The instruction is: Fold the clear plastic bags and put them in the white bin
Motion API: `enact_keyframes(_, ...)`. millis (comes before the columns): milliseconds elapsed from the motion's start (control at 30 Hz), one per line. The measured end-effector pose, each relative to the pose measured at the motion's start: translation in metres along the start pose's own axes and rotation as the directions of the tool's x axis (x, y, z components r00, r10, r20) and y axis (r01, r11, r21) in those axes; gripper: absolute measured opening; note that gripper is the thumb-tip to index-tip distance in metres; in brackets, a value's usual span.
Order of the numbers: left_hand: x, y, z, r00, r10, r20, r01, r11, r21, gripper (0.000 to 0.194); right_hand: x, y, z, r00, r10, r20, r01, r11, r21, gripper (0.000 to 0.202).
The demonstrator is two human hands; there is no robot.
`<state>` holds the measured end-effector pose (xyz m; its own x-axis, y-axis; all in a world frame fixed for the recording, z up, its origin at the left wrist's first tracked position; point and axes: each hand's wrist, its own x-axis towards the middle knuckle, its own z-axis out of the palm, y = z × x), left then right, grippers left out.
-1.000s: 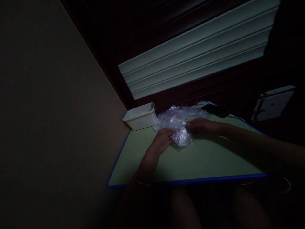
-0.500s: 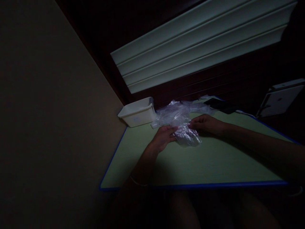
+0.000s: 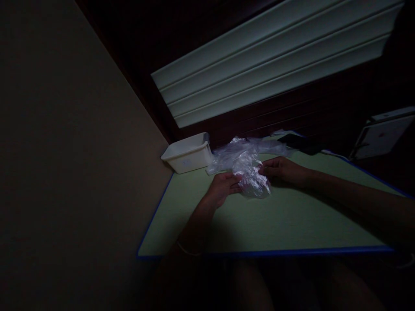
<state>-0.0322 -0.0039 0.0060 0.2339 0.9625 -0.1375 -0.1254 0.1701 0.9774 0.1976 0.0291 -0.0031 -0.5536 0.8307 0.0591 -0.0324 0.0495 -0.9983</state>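
Observation:
Between my two hands is a crumpled clear plastic bag [image 3: 251, 175], shiny and wrinkled, above the pale green tabletop [image 3: 275, 224]. My left hand [image 3: 223, 186] pinches its left side between thumb and fingers. On the opposite side, my right hand [image 3: 280, 169] grips the bag's edge with closed fingertips. More clear plastic bags [image 3: 223, 156] lie heaped just behind, close against the one I hold; where one ends and another begins is hard to make out in the dim light.
A white plastic bin [image 3: 188, 157] stands at the table's back left corner, beside the wall [image 3: 81, 172]. Something dark and flat [image 3: 301, 143] lies at the back right. A white boxy object [image 3: 379, 134] is beyond the right edge. Blue trim [image 3: 292, 252] borders the tabletop.
The bag between my hands has bunched up and its lower end has drawn in slightly. Both hands keep nearly the same place and hold.

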Motion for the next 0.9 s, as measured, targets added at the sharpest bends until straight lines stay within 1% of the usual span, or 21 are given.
enact_keyframes(100,-0.001,0.001,0.001,1.000,0.005,-0.006,-0.005,1.000,-0.007,0.017,0.000,0.001,0.000,1.000,0.017,0.022,-0.019,0.994,0.106,0.021)
enact_keyframes(167,-0.001,0.002,0.002,1.000,0.009,-0.004,-0.009,1.000,-0.014,0.019,-0.001,-0.001,0.002,1.000,0.025,-0.012,-0.023,0.990,0.139,0.022)
enact_keyframes(200,-0.001,0.003,0.002,1.000,0.013,-0.004,-0.013,1.000,-0.018,0.020,-0.002,-0.003,0.004,0.998,0.033,-0.046,-0.026,0.989,0.146,0.030)
enact_keyframes(300,-0.001,0.004,0.002,1.000,0.023,-0.010,-0.023,0.999,-0.036,0.022,-0.006,-0.012,0.008,0.984,0.013,-0.177,0.013,0.989,0.147,0.067)
enact_keyframes(333,0.000,0.004,0.002,1.000,0.025,-0.015,-0.026,0.999,-0.047,0.021,-0.007,-0.015,0.009,0.979,-0.022,-0.205,0.050,0.989,0.136,0.074)
enact_keyframes(400,0.000,0.004,0.003,0.999,0.023,-0.027,-0.025,0.997,-0.074,0.019,-0.009,-0.018,0.008,0.976,-0.102,-0.191,0.115,0.991,0.061,0.080)
enact_keyframes(500,0.000,0.006,0.003,0.999,0.003,-0.046,-0.009,0.993,-0.121,0.012,-0.010,-0.016,0.002,0.966,-0.228,-0.119,0.207,0.964,-0.165,0.071)
enact_keyframes(567,-0.001,0.006,0.003,0.999,-0.013,-0.044,0.006,0.988,-0.154,0.010,-0.010,-0.012,-0.002,0.944,-0.317,-0.094,0.265,0.895,-0.359,0.062)
enact_keyframes(667,-0.003,0.006,0.001,1.000,-0.017,-0.012,0.014,0.981,-0.193,0.011,-0.011,-0.008,-0.005,0.903,-0.426,-0.049,0.316,0.739,-0.595,0.052)
enact_keyframes(767,-0.005,0.007,0.001,0.999,-0.026,0.023,0.030,0.977,-0.213,0.012,-0.012,-0.009,-0.006,0.853,-0.521,0.020,0.370,0.578,-0.727,0.045)
enact_keyframes(867,-0.007,0.010,0.003,0.998,-0.054,0.033,0.060,0.972,-0.229,0.009,-0.013,-0.013,-0.005,0.775,-0.626,0.086,0.416,0.403,-0.815,0.038)
enact_keyframes(900,-0.008,0.011,0.004,0.998,-0.063,0.028,0.068,0.969,-0.238,0.007,-0.013,-0.014,-0.004,0.752,-0.652,0.092,0.420,0.367,-0.830,0.035)
